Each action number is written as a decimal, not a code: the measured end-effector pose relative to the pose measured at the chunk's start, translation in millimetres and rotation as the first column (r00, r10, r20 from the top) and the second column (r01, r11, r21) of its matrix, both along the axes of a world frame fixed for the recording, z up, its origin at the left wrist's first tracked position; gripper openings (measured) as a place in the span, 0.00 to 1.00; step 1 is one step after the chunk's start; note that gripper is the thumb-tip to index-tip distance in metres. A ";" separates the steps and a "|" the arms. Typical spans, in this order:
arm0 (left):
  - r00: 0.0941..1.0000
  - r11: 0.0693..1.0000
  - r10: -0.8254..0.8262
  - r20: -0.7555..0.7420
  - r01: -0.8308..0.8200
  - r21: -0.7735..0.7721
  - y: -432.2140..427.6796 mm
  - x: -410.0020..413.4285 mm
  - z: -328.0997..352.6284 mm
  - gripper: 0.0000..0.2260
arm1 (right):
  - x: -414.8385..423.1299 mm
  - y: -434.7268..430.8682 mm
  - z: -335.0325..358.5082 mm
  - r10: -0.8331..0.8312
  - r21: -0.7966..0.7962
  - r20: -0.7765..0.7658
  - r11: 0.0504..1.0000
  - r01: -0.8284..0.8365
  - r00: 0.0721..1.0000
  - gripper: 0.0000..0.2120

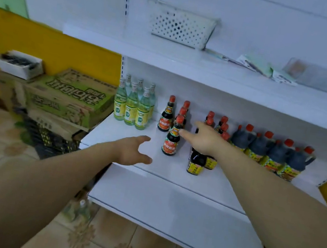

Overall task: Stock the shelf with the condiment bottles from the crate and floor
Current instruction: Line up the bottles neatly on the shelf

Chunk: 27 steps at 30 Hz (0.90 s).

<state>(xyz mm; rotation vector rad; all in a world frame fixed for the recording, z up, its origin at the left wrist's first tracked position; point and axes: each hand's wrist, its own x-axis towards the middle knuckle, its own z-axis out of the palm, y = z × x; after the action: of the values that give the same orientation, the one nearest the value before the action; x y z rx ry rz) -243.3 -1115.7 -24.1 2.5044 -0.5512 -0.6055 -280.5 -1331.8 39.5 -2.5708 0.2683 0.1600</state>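
The small dark sauce bottle with a red cap and red label (172, 136) stood upright near the front of the white middle shelf (125, 139), between the two hands. The right hand (206, 138) was nearer, one outstretched finger at the bottle's shoulder. Whether it also gripped the yellow-labelled dark bottle (196, 163) beneath it could not be told. The left hand (134, 151) hovered just left, fingers spread, holding nothing. The white perforated basket (181, 28) above hid its contents.
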 end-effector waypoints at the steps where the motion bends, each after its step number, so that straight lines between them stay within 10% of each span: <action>1: 1.000 1.000 0.014 0.005 -0.014 0.005 10.7 -6.5 3.9 0.36 | -1.1 10.3 6.2 0.028 -0.007 0.016 1.000 -0.028 0.999 0.34; 27: 0.924 0.948 0.264 -0.278 -0.195 0.252 408.9 9.1 -122.2 0.37 | 58.1 406.9 -157.6 0.323 0.021 -0.275 0.944 -0.330 0.906 0.36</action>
<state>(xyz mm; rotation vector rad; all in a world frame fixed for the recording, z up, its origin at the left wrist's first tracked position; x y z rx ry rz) -234.2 -706.8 -146.3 2.5527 -0.0704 -0.9869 -222.4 -925.0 -118.1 -2.5984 -0.0662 0.6457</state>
